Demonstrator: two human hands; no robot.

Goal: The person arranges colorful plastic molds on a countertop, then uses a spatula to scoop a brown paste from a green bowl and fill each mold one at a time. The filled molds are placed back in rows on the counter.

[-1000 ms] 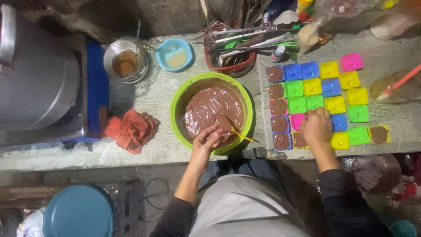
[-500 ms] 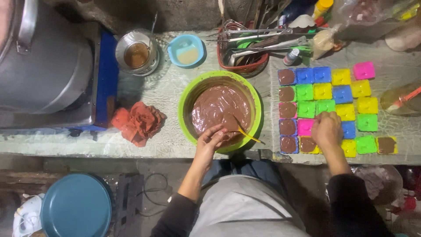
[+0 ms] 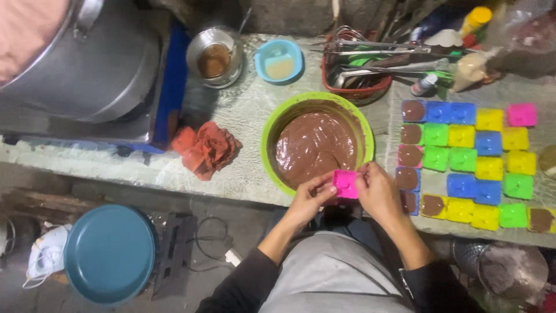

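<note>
Pink mould [image 3: 346, 184], a small square cup, sits between both hands just over the near rim of the green bowl [image 3: 272, 124]. The left hand [image 3: 310, 199] pinches its left edge with thumb and fingers, and the right hand [image 3: 377, 191] grips its right edge, so the two hands are close together, both clamped on the same cup. The bowl is filled with smooth brown batter [image 3: 315, 148] and stands on the desk [image 3: 243, 110]. To the right of the bowl lies a grid of coloured moulds [image 3: 463, 156] in blue, green, yellow and pink; those in the column nearest the bowl hold brown batter, most others look unfilled. A crumpled red cloth [image 3: 207, 148] lies left of the bowl. Behind it stand a metal cup [image 3: 214, 58] with brown liquid, a small blue bowl [image 3: 280, 59] and a red basket of utensils [image 3: 359, 69]. A large metal pot [image 3: 75, 58] fills the far left.
</note>
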